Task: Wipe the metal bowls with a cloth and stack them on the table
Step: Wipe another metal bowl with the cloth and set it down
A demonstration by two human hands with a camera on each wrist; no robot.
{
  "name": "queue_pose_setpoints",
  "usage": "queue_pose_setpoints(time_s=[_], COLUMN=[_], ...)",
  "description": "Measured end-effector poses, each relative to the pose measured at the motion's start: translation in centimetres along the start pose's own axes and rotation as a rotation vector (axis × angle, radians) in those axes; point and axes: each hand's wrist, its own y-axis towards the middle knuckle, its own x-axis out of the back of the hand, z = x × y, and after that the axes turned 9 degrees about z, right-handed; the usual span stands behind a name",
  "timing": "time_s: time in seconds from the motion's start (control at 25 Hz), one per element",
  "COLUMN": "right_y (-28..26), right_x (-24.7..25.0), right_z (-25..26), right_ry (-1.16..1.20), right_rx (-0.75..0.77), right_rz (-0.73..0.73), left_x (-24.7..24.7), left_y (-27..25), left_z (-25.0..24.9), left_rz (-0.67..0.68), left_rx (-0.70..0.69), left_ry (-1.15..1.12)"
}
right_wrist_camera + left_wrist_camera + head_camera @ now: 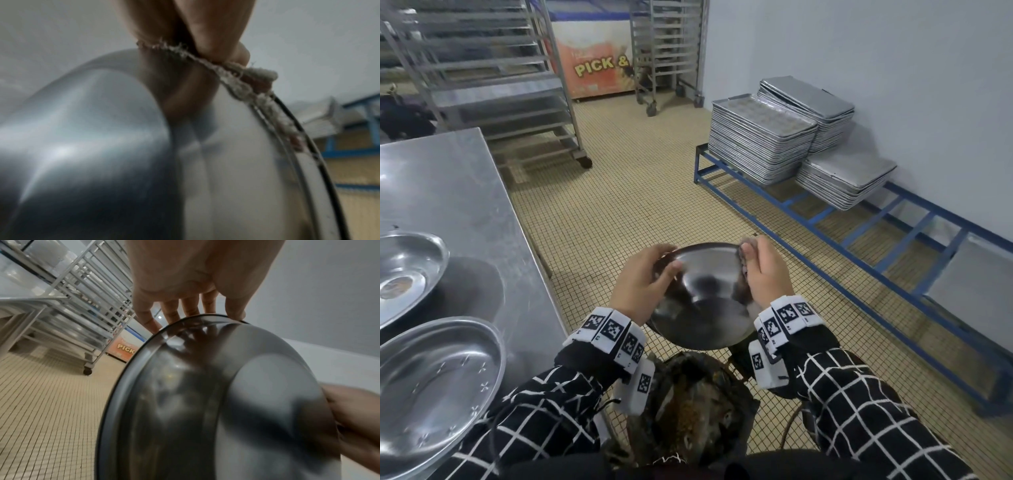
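I hold a metal bowl (705, 298) tilted in the air in front of me, off the table's right edge. My left hand (667, 258) grips its left rim, thumb inside and fingers (185, 306) hooked over the edge. My right hand (751, 260) pinches a frayed cloth (743, 274) over the right rim. The right wrist view shows the cloth (242, 84) draped along the rim of the bowl (123, 146). Its underside (216, 402) fills the left wrist view. Two more metal bowls, one farther (407, 270) and one nearer (434, 383), sit side by side on the steel table (465, 192).
A dark bin (698, 411) with waste stands on the tiled floor below the held bowl. Stacks of baking trays (763, 144) rest on a blue floor rack (859, 240) at the right. Wheeled tray racks (500, 85) and a chest freezer (599, 58) stand at the back.
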Motion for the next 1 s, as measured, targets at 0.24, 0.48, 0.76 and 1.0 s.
queue_pose_setpoints(time_s=[0.24,0.48,0.76,1.0], right_y=[-0.5,-2.7,-2.2,-3.2], right_x=[-3.0,-4.7,-4.9,-4.5], right_z=[1.7,2.6,2.2,1.9], right_ry=[-0.366,-0.007,0.080,0.412], right_rx=[0.237,0.386,0.017,-0.112], right_rz=[0.085,-0.293,-0.347,-0.245], left_x=[-0.7,-0.3,1.0,1.8], left_y=[0.4,0.2,0.2,0.7], left_z=[-0.8,-0.2,-1.2,-1.5], left_rz=[0.034,-0.134,-0.227,-0.283], left_rx=[-0.034,0.068,0.078,0.136], left_ry=[0.181,0.066,-0.230,-0.294])
